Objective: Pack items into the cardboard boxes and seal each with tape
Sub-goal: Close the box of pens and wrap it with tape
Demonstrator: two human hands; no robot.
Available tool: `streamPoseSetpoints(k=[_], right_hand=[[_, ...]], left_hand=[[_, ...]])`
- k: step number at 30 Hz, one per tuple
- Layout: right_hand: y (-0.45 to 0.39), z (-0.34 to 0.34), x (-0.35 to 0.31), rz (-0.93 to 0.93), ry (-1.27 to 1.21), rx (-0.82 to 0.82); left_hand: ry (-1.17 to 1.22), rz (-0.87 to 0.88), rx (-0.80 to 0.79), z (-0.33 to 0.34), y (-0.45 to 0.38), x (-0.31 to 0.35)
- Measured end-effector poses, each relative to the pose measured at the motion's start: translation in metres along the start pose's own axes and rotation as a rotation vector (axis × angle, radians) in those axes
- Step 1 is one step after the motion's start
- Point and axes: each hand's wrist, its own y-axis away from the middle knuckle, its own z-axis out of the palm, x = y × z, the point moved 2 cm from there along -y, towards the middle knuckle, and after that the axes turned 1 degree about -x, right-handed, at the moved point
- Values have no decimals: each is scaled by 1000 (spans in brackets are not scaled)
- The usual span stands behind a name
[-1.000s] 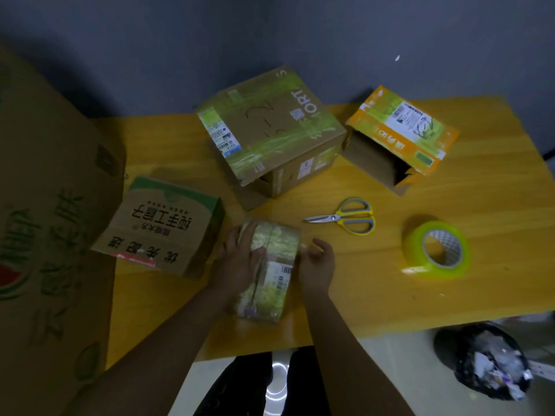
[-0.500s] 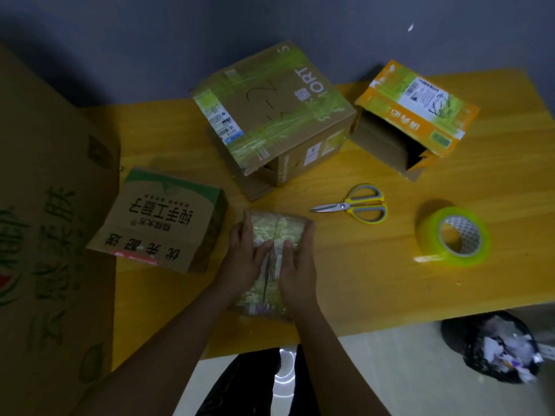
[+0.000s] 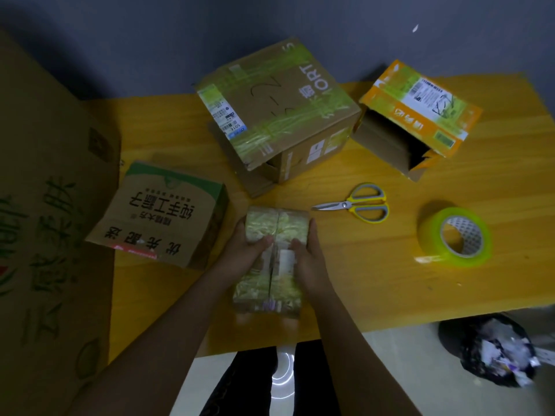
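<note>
A small cardboard box [image 3: 277, 226] wrapped in greenish tape lies near the front edge of the yellow table [image 3: 375, 283], its two top flaps meeting in a seam. My left hand [image 3: 243, 250] grips its left side, thumb lying on the top. My right hand [image 3: 309, 253] grips the right side, thumb beside a white label. A roll of yellow-green tape [image 3: 455, 237] lies to the right, and yellow-handled scissors [image 3: 359, 205] lie shut between roll and box.
A large taped brown box [image 3: 279, 115] sits at the back middle, an open orange box [image 3: 417, 115] on its side at back right, a green-topped printed box [image 3: 162, 214] at left. A big cardboard sheet [image 3: 45, 235] fills the left. A black rubbish bag [image 3: 495, 352] sits on the floor.
My right hand has slid from the top of the small box to its right side. Both hands now clasp the box from either side with the flaps pressed together.
</note>
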Motion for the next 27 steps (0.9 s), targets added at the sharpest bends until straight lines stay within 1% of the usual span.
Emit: streamPoseSetpoints(k=[3,5,9,11,14,17,20,22,25,27], right_hand=[[-8,-1,-4,61,98,-20],[-10,-1,-6,63,111,-29],[0,-7,-12,20,-26,-47],[7,-12,-17,-10,-45,-58],[18,-15,-26,-17,-96,-12],[26,-19,-38,-20,-154,-18],[34,-31,-56,-36,-179,-67],[37,-44,-61,-10,-212,-96],[36,-59,-67,39,-266,-109],[36,-68,-70,37,-275,-113]], left_hand=[[-16,-27,25,1,-2,-4],[3,-40,37,2,-3,-4],[232,-151,98,7,5,-1],[252,-158,123,12,13,2],[184,-78,196,16,24,17],[71,31,255,16,31,36],[21,76,208,8,32,48],[1,104,165,4,35,59],[-10,161,106,1,40,71],[-38,197,67,4,39,77]])
